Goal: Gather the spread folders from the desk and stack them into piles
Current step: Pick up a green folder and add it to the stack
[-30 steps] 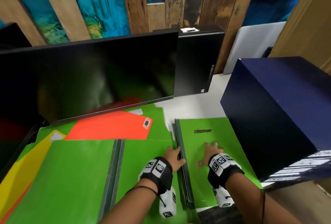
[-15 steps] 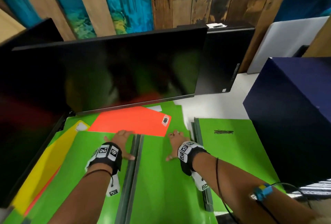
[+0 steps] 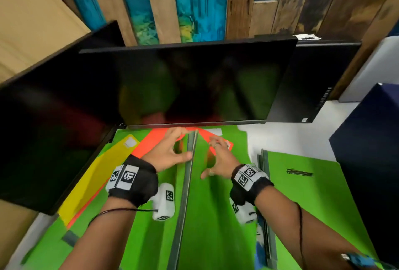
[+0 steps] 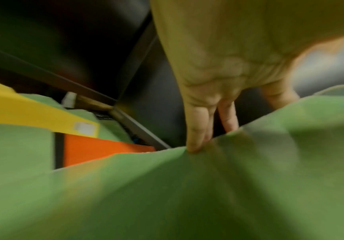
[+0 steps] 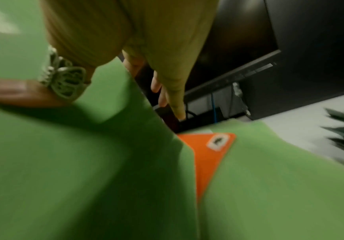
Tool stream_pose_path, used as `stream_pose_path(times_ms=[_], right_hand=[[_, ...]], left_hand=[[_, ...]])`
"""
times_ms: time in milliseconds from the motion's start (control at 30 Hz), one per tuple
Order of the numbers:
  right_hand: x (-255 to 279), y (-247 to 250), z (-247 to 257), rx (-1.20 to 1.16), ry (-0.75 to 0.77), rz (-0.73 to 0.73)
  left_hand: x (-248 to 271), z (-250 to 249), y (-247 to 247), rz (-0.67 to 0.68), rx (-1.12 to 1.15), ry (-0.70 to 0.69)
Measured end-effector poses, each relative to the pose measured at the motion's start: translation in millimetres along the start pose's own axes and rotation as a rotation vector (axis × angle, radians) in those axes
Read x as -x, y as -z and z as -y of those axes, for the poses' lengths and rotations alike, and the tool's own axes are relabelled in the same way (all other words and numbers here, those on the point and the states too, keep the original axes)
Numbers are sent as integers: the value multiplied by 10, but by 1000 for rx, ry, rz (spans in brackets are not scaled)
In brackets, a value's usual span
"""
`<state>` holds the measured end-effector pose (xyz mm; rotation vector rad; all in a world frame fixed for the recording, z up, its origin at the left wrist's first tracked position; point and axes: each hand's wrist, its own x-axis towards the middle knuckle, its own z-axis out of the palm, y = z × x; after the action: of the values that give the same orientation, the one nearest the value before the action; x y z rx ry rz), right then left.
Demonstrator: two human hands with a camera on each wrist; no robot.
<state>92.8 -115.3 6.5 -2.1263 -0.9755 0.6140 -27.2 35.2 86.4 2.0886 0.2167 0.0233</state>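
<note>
Two green folders with grey spines lie side by side in the middle of the desk, spines touching; the left one (image 3: 151, 215) and the right one (image 3: 216, 215) are raised at their far ends. My left hand (image 3: 179, 146) grips the far edge of the left folder (image 4: 167, 194), fingers (image 4: 195, 129) curled over it. My right hand (image 3: 210, 158) grips the right folder (image 5: 84, 162), thumb on top, fingers (image 5: 175, 97) behind the edge. An orange folder (image 3: 155, 142), a yellow folder (image 3: 95, 172) and more green ones lie beneath. Another green folder (image 3: 313, 205) lies to the right.
A black monitor (image 3: 194, 84) stands right behind the folders, its lower edge just beyond my fingers. A second dark screen (image 3: 54, 129) is at the left and a black computer case (image 3: 313, 79) at the back right. A navy box (image 3: 371, 161) stands at the right.
Both hands have slid forward along the two middle green folders to their far ends by the monitor and taken hold of them. The far ends have lifted off the pile.
</note>
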Motion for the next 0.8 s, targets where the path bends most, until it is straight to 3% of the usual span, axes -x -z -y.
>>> stream_pose_path(times_ms=[133,300,367,433,500,567,667,800], right_hand=[[-139,172,264,-243,232,-83],[-133,263,358,-394,226,-65],[-87,243,230,-422,175,-34],[-41,205,98,-438,6,-35],[3,151,39,-606,-161,-40],[22,160,0,-833,-195,-93],[144,374,10,-846,-147,-274],[367,794,-118,-689,-189,-484]], left_hand=[[-19,-467,-83,133,64,-30],[-35,-855,-259,116,-251,-27],[-13,-956,-274,114,-258,-106],[43,-1073,-273,106,-174,-182],[78,-1167,-256,97,19,-282],[90,-1212,-225,31,153,-363],[55,-1243,-163,-129,227,-401],[-85,-1092,-164,-372,-44,-336]])
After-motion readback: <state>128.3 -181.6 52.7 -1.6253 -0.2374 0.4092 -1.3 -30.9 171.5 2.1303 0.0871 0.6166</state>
